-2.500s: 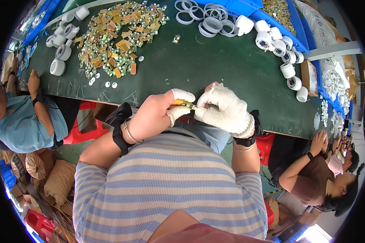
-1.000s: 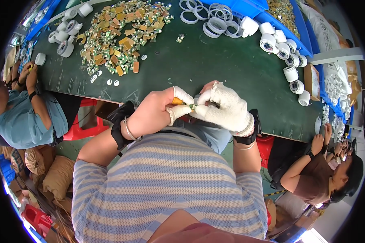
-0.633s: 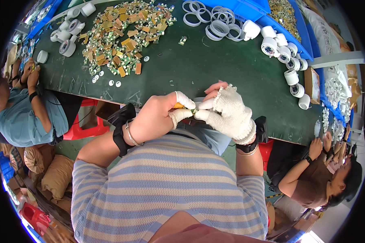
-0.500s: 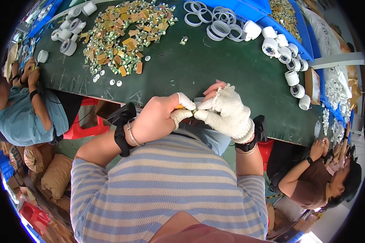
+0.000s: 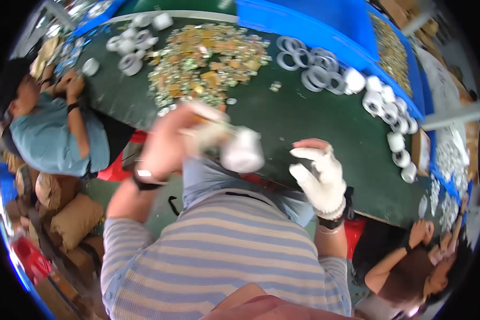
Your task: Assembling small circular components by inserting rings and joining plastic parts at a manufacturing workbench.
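Note:
My left hand (image 5: 166,140), smeared by motion, hovers over the table's front edge with pale coverings on its fingertips. Its thumb and finger look closed around something thin and yellowish, too blurred to name. Just right of these fingertips is a white round housing (image 5: 242,151), also blurred; whether the hand touches it, I cannot tell. My right hand (image 5: 322,181) wears a white knitted glove with bare fingertips. Its fingers are apart and hold nothing, to the right of the housing.
A heap of small green and tan circuit boards (image 5: 205,64) covers the table's far left-middle. Grey rings (image 5: 316,77) and white camera housings (image 5: 392,109) line the far right beside a blue bin (image 5: 325,32). Co-workers sit at left (image 5: 48,128) and right (image 5: 410,272).
My hands have parted: the left moved left and away from me, the right moved right and opened. The white housing now shows between them. The whole view has shifted.

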`<state>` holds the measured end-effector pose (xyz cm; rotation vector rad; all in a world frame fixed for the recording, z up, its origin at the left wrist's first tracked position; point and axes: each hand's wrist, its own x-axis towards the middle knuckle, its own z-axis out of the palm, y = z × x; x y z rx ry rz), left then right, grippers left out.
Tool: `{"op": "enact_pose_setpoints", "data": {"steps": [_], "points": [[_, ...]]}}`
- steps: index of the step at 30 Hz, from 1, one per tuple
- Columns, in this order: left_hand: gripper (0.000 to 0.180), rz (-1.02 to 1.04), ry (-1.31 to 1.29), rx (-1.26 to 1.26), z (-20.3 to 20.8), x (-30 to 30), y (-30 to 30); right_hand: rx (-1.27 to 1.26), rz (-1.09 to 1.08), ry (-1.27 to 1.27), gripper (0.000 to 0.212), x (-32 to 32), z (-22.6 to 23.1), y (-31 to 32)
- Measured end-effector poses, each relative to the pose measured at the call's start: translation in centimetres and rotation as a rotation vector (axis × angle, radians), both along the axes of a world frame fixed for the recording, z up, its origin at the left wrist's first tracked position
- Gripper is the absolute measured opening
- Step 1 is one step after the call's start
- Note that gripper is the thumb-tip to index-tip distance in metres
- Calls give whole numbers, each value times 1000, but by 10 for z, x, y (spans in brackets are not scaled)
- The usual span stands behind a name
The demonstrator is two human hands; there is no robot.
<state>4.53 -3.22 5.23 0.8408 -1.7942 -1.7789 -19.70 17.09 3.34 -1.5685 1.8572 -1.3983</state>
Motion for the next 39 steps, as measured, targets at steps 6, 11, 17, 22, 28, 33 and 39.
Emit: {"op": "enact_pose_setpoints", "data": {"steps": [6,11,17,22,28,33,39], "points": [[23,523,-506,-821,-15,106,-182,-20,-12,-46,11,-14,-28,2],[64,525,-437,-957,-118,194,-328,-62,-153,-53,10,-44,-24,10],[75,451,-505,-409,-89,74,-205,404,-1148,639,50,-222,0,72],[71,123,-16,-303,-51,10,-65,781,-1008,675,71,-250,-32,66],[74,-192,-2,-162,-55,-26,10,476,-765,1006,72,-158,-44,14],[63,-275,-51,-409,-49,-41,23,65,-565,900,70,-112,-36,5],[78,-533,79,-824,-40,-56,23,241,439,288,75,-35,15,-31]]}}
